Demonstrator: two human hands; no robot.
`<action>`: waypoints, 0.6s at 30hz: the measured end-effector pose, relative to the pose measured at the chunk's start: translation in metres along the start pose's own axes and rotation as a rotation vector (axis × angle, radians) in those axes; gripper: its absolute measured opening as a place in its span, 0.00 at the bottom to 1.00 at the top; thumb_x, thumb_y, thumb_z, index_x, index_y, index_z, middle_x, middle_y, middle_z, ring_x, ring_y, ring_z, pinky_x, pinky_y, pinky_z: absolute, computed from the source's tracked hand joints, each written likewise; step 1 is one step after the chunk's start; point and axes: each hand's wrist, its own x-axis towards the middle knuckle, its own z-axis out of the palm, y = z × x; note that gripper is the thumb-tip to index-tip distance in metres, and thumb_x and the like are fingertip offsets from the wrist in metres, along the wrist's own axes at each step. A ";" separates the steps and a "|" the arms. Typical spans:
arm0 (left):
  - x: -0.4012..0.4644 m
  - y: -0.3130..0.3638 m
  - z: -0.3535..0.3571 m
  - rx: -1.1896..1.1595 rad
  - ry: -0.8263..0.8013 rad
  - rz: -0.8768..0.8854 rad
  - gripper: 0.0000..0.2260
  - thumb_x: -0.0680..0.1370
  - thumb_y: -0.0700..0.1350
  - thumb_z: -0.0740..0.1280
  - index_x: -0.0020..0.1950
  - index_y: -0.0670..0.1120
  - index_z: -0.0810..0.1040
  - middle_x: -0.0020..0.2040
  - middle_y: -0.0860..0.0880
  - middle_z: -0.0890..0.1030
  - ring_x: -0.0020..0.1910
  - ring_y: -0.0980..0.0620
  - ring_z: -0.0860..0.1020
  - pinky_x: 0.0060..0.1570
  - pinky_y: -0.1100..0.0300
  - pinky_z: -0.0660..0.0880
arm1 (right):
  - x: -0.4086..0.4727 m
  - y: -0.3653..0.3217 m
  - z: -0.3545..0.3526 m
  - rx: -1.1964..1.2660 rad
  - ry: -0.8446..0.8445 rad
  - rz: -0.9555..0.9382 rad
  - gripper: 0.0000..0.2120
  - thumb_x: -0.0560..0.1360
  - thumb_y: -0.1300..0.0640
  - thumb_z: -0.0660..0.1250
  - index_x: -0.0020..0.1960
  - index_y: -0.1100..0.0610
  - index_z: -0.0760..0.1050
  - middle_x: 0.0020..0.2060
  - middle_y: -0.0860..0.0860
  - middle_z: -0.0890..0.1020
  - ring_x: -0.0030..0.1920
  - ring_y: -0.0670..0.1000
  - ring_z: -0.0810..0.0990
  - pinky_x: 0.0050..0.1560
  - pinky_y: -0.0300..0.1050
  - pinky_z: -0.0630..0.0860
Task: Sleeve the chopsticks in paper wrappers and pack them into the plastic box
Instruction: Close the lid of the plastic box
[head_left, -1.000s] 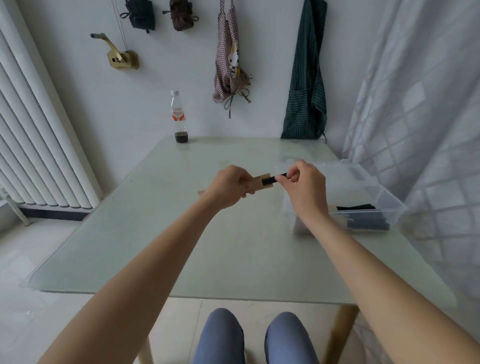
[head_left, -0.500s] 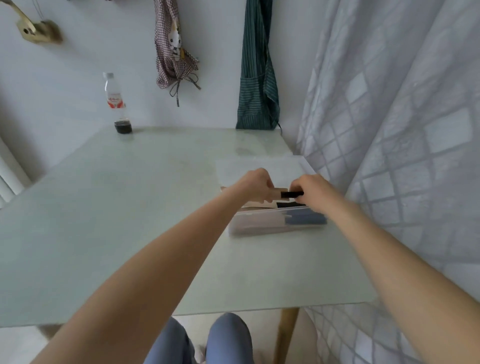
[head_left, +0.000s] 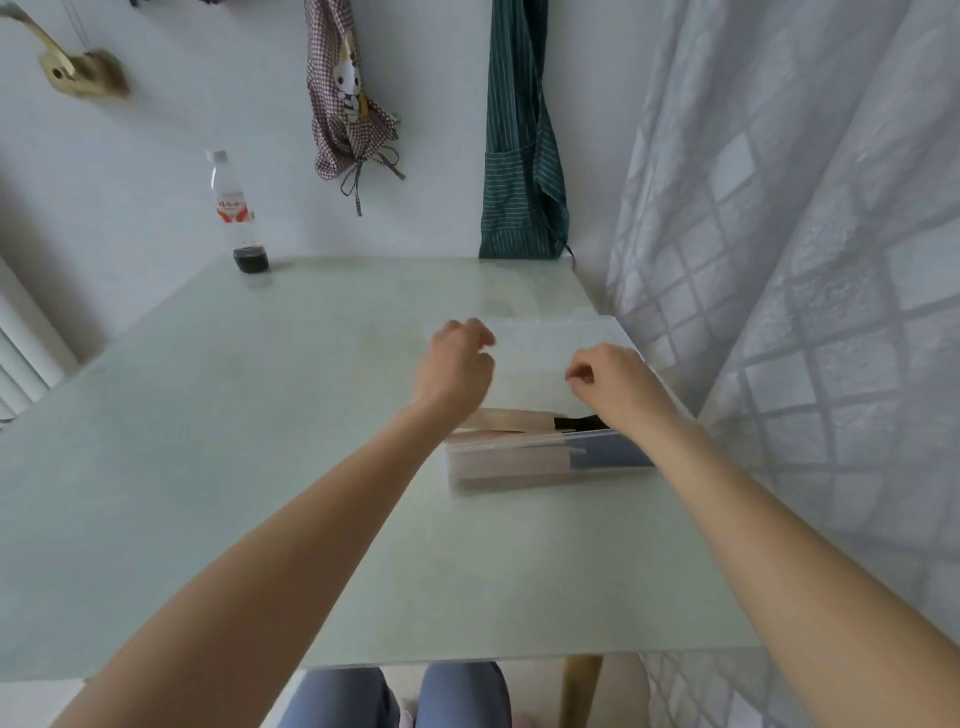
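Sleeved chopsticks (head_left: 524, 420) lie inside the plastic box (head_left: 519, 467), long axis running left to right, roughly parallel to the near wall. Tan paper wrapper covers most of the length; black chopstick end (head_left: 574, 422) sticks out on the right. Through the clear near wall more tan wrappers and something dark blue show lower down, so the box already holds several sets. Exact count cannot be told.

Lying flat and parallel looks deliberate: stacked the same way, sets nest and the box fills evenly.

Left hand (head_left: 457, 371) hovers above and just behind the left end of the sleeved set, fingers loosely curled, holding nothing that shows. Right hand (head_left: 613, 384) hovers above the right end, wrist crossing over the black tips, fingers curled in with thumb near forefinger; nothing seen between them, though the palm side is hidden. Neither hand touches the set. 1 hand over each end fits a 2-handed lowering and release, as a judgement.

Box sits on the right side of the pale green surface (head_left: 260, 415), close to the curtain (head_left: 779, 260). A pale flat sheet, possibly the box lid (head_left: 540, 353), lies behind under the hands. Bottle (head_left: 236, 218) stands well apart at the far left edge. Aprons hang on the wall behind.

No unsleeved chopsticks or spare wrappers are visible on the surface.
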 end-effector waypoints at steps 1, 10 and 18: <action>0.002 -0.007 -0.005 0.044 0.050 -0.072 0.15 0.78 0.37 0.58 0.64 0.43 0.72 0.64 0.42 0.70 0.63 0.43 0.70 0.62 0.53 0.68 | 0.000 -0.003 0.002 0.012 0.035 -0.026 0.11 0.77 0.61 0.61 0.56 0.56 0.78 0.54 0.52 0.77 0.54 0.53 0.76 0.52 0.48 0.75; 0.018 -0.045 -0.017 -0.275 -0.117 -0.416 0.09 0.77 0.35 0.65 0.57 0.38 0.74 0.54 0.39 0.78 0.57 0.39 0.76 0.54 0.54 0.73 | 0.002 -0.017 0.015 -0.013 -0.202 -0.046 0.22 0.80 0.52 0.59 0.72 0.55 0.65 0.69 0.51 0.67 0.68 0.52 0.67 0.65 0.48 0.68; 0.014 -0.047 -0.019 -0.424 0.009 -0.223 0.11 0.74 0.29 0.60 0.52 0.43 0.70 0.45 0.47 0.77 0.45 0.49 0.75 0.38 0.63 0.71 | -0.006 -0.033 -0.008 0.052 0.269 -0.215 0.17 0.75 0.60 0.63 0.64 0.57 0.71 0.74 0.50 0.58 0.74 0.49 0.57 0.59 0.38 0.65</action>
